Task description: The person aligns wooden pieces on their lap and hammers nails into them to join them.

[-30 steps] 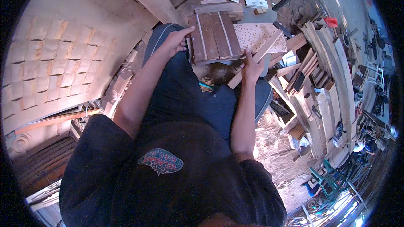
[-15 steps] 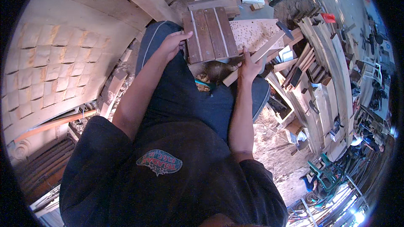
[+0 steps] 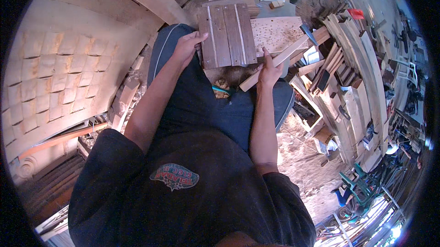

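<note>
On the panel (image 3: 229, 36) — left edge — the left hand (image 3: 187, 48) grips.

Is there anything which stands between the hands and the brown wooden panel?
Nothing visible blocks the left hand: its thumb lies at the left edge of the brown wooden panel. The right hand holds a hammer, whose pale handle slants past the panel's lower right corner; whether this hand also touches the panel is unclear.

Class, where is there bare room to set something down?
The speckled board looks bare between the brown panel and the hammer. Pale floor looks mostly open between the right forearm and the wood pile, which is crowded.
</note>
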`<state>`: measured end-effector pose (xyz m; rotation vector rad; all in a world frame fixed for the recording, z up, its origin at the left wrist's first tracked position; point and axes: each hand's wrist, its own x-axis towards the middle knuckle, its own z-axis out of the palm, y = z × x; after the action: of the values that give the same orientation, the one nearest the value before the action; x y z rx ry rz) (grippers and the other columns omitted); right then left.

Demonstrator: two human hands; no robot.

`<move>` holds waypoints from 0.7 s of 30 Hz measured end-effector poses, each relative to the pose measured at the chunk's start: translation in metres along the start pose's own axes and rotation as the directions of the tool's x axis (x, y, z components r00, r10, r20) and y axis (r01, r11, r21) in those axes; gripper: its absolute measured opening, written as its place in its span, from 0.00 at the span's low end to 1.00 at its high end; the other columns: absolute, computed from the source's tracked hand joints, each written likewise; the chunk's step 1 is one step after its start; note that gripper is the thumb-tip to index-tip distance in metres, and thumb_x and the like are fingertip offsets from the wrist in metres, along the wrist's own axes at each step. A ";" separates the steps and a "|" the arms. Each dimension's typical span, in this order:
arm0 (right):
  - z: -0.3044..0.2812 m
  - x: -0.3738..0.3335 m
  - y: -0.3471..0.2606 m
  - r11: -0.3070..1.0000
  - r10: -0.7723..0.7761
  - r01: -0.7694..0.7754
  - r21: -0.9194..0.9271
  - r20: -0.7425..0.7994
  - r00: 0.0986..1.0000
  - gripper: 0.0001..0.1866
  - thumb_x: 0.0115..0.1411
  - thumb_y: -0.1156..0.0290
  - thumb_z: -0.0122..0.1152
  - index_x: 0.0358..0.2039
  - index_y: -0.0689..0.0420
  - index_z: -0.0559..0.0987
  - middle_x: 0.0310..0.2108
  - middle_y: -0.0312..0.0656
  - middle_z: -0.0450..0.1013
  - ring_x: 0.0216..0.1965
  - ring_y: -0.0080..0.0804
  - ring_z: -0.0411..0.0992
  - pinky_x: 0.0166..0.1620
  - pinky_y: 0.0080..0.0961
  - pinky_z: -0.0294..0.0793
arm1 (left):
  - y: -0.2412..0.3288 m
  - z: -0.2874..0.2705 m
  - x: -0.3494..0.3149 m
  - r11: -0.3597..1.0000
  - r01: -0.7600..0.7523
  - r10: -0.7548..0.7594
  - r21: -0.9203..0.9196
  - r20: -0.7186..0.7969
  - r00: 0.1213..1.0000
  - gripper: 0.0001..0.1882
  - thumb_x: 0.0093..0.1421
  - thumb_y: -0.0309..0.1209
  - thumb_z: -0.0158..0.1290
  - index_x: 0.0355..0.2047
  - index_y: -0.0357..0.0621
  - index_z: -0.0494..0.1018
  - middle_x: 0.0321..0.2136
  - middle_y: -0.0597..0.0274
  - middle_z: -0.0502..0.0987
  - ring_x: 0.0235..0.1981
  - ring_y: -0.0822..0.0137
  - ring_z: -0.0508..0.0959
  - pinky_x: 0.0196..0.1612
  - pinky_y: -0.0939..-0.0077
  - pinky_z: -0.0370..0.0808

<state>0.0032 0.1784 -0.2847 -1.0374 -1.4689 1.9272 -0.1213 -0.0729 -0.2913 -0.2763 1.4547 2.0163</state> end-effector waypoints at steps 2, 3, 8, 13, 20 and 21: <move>-0.001 -0.001 -0.001 1.000 -0.019 0.019 0.015 -0.017 1.000 0.14 0.59 0.72 0.72 0.32 0.59 0.72 0.23 0.36 0.72 0.14 0.23 0.67 0.15 0.22 0.66 | 0.000 -0.003 0.006 0.996 -0.016 0.012 0.085 0.039 0.999 0.09 0.64 0.36 0.62 0.38 0.45 0.80 0.29 0.75 0.77 0.31 0.79 0.71 0.37 0.79 0.64; 0.002 -0.005 -0.003 0.999 0.020 -0.020 0.028 -0.009 1.000 0.13 0.59 0.72 0.71 0.36 0.60 0.73 0.26 0.38 0.73 0.13 0.23 0.66 0.16 0.22 0.66 | 0.002 -0.002 0.007 0.998 -0.030 0.028 0.056 0.030 0.999 0.09 0.65 0.36 0.62 0.38 0.44 0.80 0.30 0.74 0.78 0.32 0.79 0.72 0.38 0.79 0.65; 0.000 0.001 0.002 0.998 0.039 -0.040 0.042 0.008 0.999 0.14 0.61 0.72 0.69 0.40 0.61 0.72 0.31 0.42 0.77 0.13 0.25 0.66 0.16 0.24 0.68 | 0.011 0.009 0.005 0.999 -0.034 0.034 0.024 0.024 0.999 0.09 0.65 0.36 0.61 0.39 0.44 0.80 0.32 0.74 0.78 0.33 0.79 0.73 0.38 0.79 0.66; 0.007 0.006 0.005 0.997 0.039 -0.043 0.061 0.054 0.998 0.14 0.62 0.72 0.67 0.39 0.58 0.68 0.41 0.52 0.82 0.11 0.26 0.66 0.14 0.24 0.69 | 0.010 -0.001 0.011 0.999 -0.048 0.048 0.018 -0.021 0.999 0.09 0.65 0.37 0.61 0.37 0.45 0.79 0.33 0.75 0.77 0.31 0.80 0.71 0.37 0.79 0.65; 0.011 0.014 0.010 0.994 0.026 -0.034 0.101 0.080 0.996 0.13 0.63 0.72 0.66 0.39 0.58 0.68 0.41 0.52 0.82 0.10 0.25 0.67 0.14 0.24 0.70 | 0.013 0.002 0.018 0.999 -0.041 0.040 -0.022 -0.044 0.998 0.09 0.64 0.38 0.63 0.34 0.46 0.78 0.29 0.76 0.74 0.30 0.80 0.69 0.36 0.80 0.63; 0.012 0.014 0.010 0.996 0.027 -0.033 0.083 0.078 0.997 0.13 0.64 0.72 0.66 0.39 0.59 0.69 0.41 0.52 0.82 0.11 0.25 0.67 0.14 0.24 0.70 | 0.013 0.000 0.020 0.999 -0.049 0.048 -0.018 -0.048 0.998 0.09 0.64 0.38 0.63 0.34 0.46 0.78 0.29 0.76 0.74 0.29 0.80 0.69 0.36 0.80 0.63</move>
<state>-0.0141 0.1794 -0.2969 -0.9625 -1.4069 2.0531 -0.1446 -0.0685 -0.2915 -0.3016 1.4848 2.0765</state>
